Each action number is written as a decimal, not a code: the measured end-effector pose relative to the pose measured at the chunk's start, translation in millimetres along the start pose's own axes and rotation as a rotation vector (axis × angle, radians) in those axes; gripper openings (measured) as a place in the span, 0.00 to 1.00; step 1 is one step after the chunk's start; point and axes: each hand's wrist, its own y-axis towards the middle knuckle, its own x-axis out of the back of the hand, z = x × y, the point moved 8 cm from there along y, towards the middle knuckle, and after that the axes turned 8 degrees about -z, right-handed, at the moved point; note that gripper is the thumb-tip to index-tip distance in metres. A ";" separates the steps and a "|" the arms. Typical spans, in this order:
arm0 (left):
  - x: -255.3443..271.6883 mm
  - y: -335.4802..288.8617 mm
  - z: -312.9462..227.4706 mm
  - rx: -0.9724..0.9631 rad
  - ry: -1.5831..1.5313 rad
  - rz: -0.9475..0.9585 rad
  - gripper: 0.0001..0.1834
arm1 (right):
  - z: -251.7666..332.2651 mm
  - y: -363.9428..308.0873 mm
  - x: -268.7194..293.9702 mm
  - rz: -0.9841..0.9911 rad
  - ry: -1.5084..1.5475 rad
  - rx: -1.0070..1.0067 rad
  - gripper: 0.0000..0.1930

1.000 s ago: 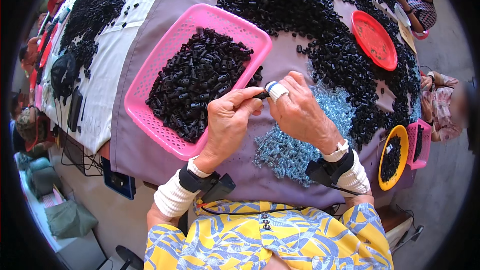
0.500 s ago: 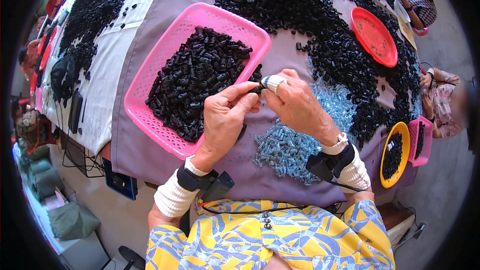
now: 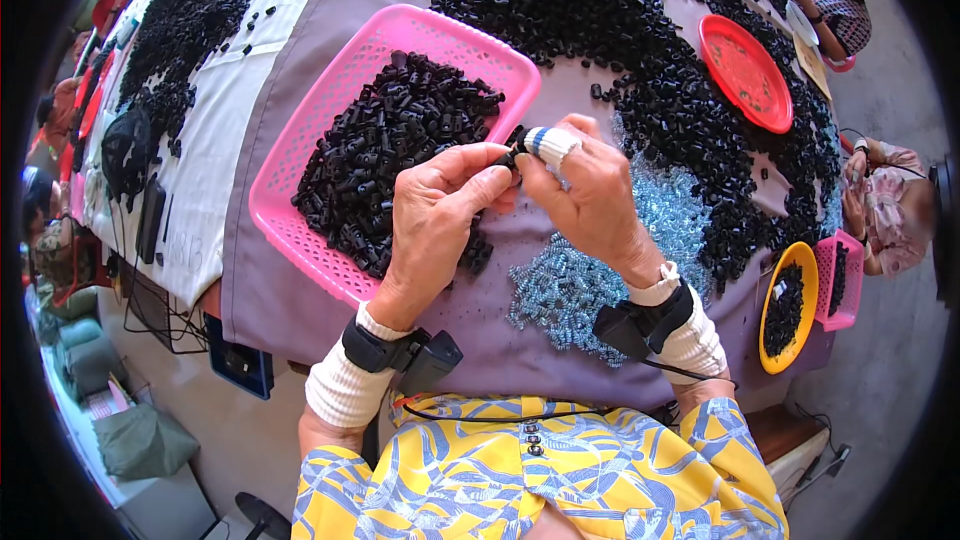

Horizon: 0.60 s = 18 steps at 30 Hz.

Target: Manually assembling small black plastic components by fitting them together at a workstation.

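Note:
My left hand (image 3: 440, 215) and my right hand (image 3: 585, 185) meet over the right edge of a pink basket. Both are closed, thumbs and fingers pinched on a small black plastic part (image 3: 510, 158), mostly hidden by my fingertips. A white cloth sleeve with blue stripes wraps one finger of my right hand. Beneath my left hand, the pink basket (image 3: 285, 175) holds a heap of black cylindrical plastic pieces (image 3: 385, 155). By my right wrist lies a pile of small metal springs (image 3: 570, 295), bluish and shiny, spread on the purple cloth.
A large heap of black plastic pieces (image 3: 560, 5) covers the far side. To the right are a red tray (image 3: 745, 73), a yellow bowl (image 3: 808, 285) and a small pink basket (image 3: 850, 280). Co-workers sit at the right edge. Another table (image 3: 215, 140) with black pieces stands left.
Both hands have shifted slightly left and up, still pinched together. My left wrist has moved a little away from the basket's near corner.

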 end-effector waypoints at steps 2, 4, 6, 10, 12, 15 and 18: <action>1.5 -0.1 2.2 0.027 -0.024 0.008 0.11 | 12.3 5.2 2.4 0.006 -0.218 0.160 0.04; 11.9 -1.7 13.7 0.120 -0.033 -0.042 0.10 | 6.0 11.5 10.3 -0.019 -0.197 0.126 0.04; 21.5 -2.7 14.6 0.106 -0.095 -0.045 0.11 | -1.3 9.8 17.1 -0.043 -0.173 0.093 0.04; 29.5 -0.1 13.5 0.109 -0.234 -0.078 0.12 | -24.7 -38.9 -15.9 0.356 -0.409 0.137 0.05; 32.6 -0.9 13.9 0.116 -0.242 -0.082 0.12 | -32.5 -64.2 -32.1 0.532 -0.586 0.199 0.05; 37.5 -3.9 14.8 0.139 -0.217 -0.113 0.12 | -37.0 -70.5 -35.6 0.556 -0.556 0.164 0.08; 39.6 -5.3 12.4 0.126 -0.206 -0.117 0.13 | -42.5 -57.8 -36.7 0.504 -0.500 0.100 0.10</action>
